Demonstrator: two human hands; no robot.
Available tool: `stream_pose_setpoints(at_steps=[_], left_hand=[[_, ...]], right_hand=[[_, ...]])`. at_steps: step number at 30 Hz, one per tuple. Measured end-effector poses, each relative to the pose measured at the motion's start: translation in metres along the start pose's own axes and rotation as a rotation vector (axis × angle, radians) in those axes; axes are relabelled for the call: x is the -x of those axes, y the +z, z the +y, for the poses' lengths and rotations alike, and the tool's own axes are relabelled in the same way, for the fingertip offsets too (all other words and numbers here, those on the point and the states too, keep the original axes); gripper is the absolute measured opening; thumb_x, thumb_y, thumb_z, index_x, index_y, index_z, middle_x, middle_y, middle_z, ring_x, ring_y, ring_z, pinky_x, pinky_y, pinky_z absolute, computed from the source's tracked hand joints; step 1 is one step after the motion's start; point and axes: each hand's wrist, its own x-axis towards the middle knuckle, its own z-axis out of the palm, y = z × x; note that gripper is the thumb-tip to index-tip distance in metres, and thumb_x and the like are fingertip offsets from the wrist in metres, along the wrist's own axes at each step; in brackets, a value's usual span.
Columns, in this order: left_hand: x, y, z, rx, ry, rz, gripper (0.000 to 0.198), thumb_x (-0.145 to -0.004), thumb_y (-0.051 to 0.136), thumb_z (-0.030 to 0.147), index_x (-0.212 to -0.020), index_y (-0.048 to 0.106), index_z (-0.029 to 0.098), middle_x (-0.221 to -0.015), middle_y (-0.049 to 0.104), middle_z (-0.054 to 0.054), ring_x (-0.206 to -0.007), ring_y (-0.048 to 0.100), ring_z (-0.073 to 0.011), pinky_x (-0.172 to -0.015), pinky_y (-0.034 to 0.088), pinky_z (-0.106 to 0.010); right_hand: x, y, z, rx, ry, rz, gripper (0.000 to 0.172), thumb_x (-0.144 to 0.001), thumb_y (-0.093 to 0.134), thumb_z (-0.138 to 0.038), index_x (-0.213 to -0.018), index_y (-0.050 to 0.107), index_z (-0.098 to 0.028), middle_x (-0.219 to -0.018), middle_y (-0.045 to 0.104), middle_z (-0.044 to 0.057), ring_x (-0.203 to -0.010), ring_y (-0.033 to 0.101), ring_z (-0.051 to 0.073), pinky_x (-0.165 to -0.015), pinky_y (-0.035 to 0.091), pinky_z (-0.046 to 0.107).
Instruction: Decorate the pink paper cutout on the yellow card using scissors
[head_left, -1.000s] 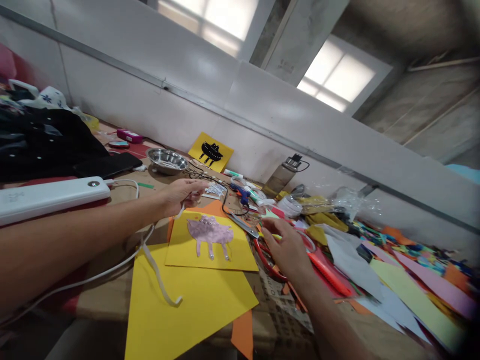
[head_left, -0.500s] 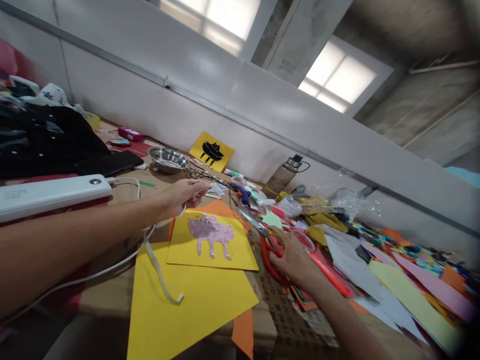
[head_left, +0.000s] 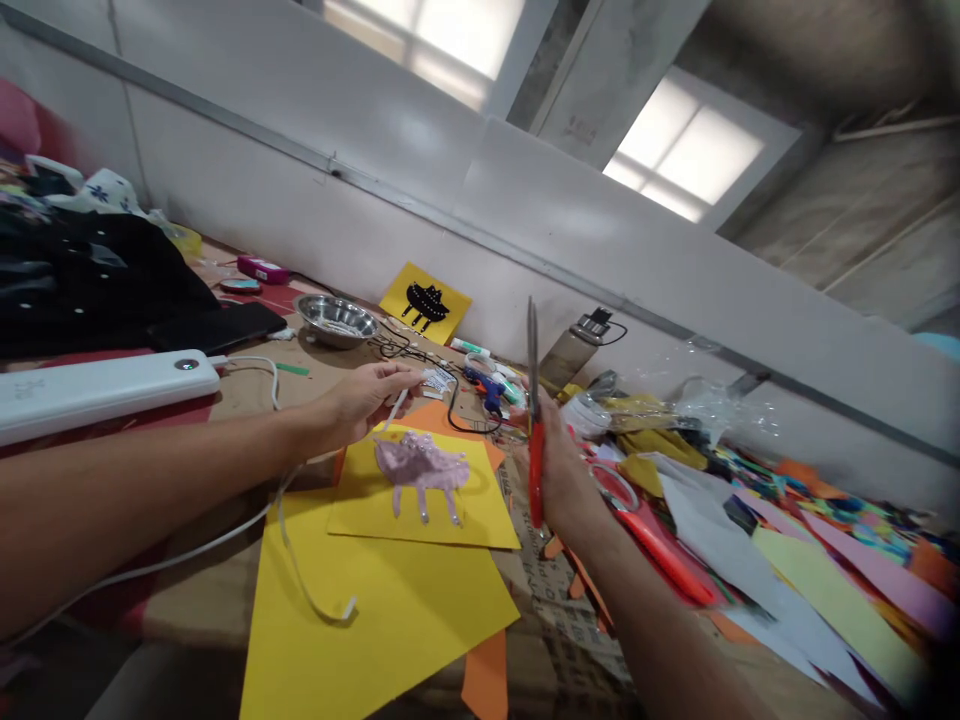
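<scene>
My left hand (head_left: 375, 395) is pinched on a narrow white strip (head_left: 396, 410), above the upper yellow sheet. A length of thin white strip also hangs below my left forearm, its curled end over the lower yellow sheet (head_left: 375, 630); whether the two parts join is hidden behind the arm. My right hand (head_left: 562, 460) grips red-handled scissors (head_left: 535, 440), blades pointing up and seen edge-on. Between the hands, a pinkish shape with three legs and beads (head_left: 424, 465) lies on the upper yellow sheet (head_left: 491, 515).
A white power strip (head_left: 97, 388) with its cable lies at left, near a metal bowl (head_left: 337, 318). Against the wall leans a yellow card with a black shape (head_left: 426, 305). A blue glue gun (head_left: 491, 392), a bottle (head_left: 574, 350) and paper scraps (head_left: 825, 560) crowd the right side.
My right hand has lifted the scissors and turned them from lying flat and pointing left to upright. The white strip now shows slanting down from my left fingers.
</scene>
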Motion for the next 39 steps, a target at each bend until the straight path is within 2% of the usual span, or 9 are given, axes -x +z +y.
stream_pose_setpoints(at_steps=[3, 7, 12, 16, 20, 26, 32, 39], left_hand=[[0.001, -0.001, 0.0, 0.024, 0.023, -0.009, 0.017, -0.069, 0.069, 0.026, -0.076, 0.06, 0.013, -0.07, 0.058, 0.0, -0.056, 0.049, -0.0055, -0.051, 0.037, -0.018], [-0.001, -0.003, 0.0, 0.034, 0.051, -0.009, 0.017, -0.07, 0.068, 0.027, -0.075, 0.061, 0.012, -0.07, 0.058, 0.0, -0.057, 0.05, -0.0055, -0.053, 0.038, -0.018], [-0.003, -0.002, -0.001, 0.048, 0.054, 0.053, 0.018, -0.07, 0.069, 0.028, -0.078, 0.062, 0.013, -0.072, 0.059, 0.0, -0.058, 0.051, -0.0058, -0.054, 0.04, -0.018], [0.001, 0.003, -0.002, 0.077, 0.045, 0.018, 0.017, -0.07, 0.069, 0.027, -0.079, 0.062, 0.013, -0.075, 0.062, -0.001, -0.06, 0.053, -0.0058, -0.054, 0.04, -0.017], [0.005, 0.009, -0.002, 0.086, 0.024, 0.019, 0.013, -0.071, 0.068, 0.022, -0.079, 0.062, 0.014, -0.069, 0.06, 0.0, -0.06, 0.054, -0.0067, -0.052, 0.039, -0.017], [0.007, 0.014, -0.002, 0.057, -0.006, 0.024, 0.013, -0.07, 0.069, 0.022, -0.077, 0.063, 0.013, -0.083, 0.064, -0.003, -0.059, 0.052, -0.0046, -0.049, 0.038, -0.016], [0.006, 0.012, -0.01, 0.006, -0.019, 0.005, 0.015, -0.068, 0.07, 0.024, -0.075, 0.062, 0.013, -0.07, 0.059, -0.001, -0.061, 0.053, -0.007, -0.05, 0.038, -0.017], [0.008, 0.013, -0.012, -0.004, -0.033, -0.035, 0.016, -0.069, 0.069, 0.025, -0.076, 0.061, 0.013, -0.072, 0.06, -0.001, -0.063, 0.054, -0.0072, -0.053, 0.038, -0.018]], right_hand=[[-0.008, 0.015, -0.005, 0.042, -0.119, -0.005, 0.05, -0.075, 0.047, -0.023, -0.125, 0.045, -0.03, -0.116, 0.053, 0.003, -0.113, 0.046, 0.024, -0.097, 0.035, 0.04], [-0.008, 0.024, 0.004, 0.166, -0.164, -0.015, 0.06, -0.07, 0.046, -0.013, -0.128, 0.039, -0.024, -0.117, 0.049, 0.008, -0.11, 0.045, 0.025, -0.095, 0.036, 0.044], [0.0, 0.021, 0.009, 0.228, -0.158, -0.074, 0.046, -0.074, 0.051, -0.021, -0.119, 0.044, -0.022, -0.103, 0.05, 0.008, -0.096, 0.048, 0.024, -0.085, 0.041, 0.042], [0.005, 0.022, 0.002, 0.286, -0.146, -0.163, 0.042, -0.073, 0.059, -0.029, -0.113, 0.047, -0.022, -0.098, 0.047, 0.007, -0.092, 0.047, 0.024, -0.082, 0.042, 0.04], [0.008, 0.027, -0.002, 0.299, -0.135, -0.216, 0.047, -0.072, 0.062, -0.032, -0.115, 0.046, -0.021, -0.098, 0.046, 0.008, -0.09, 0.047, 0.023, -0.08, 0.043, 0.038], [0.008, 0.032, -0.006, 0.326, -0.111, -0.267, 0.049, -0.073, 0.061, -0.031, -0.119, 0.047, -0.024, -0.1, 0.049, 0.008, -0.093, 0.049, 0.023, -0.082, 0.044, 0.037], [0.006, 0.034, -0.008, 0.287, -0.089, -0.296, 0.051, -0.074, 0.061, -0.038, -0.12, 0.046, -0.021, -0.106, 0.05, 0.009, -0.094, 0.051, 0.023, -0.082, 0.045, 0.036], [0.005, 0.033, -0.011, 0.238, -0.117, -0.307, 0.048, -0.076, 0.058, -0.039, -0.12, 0.045, -0.023, -0.113, 0.052, 0.01, -0.102, 0.052, 0.024, -0.087, 0.043, 0.039]])
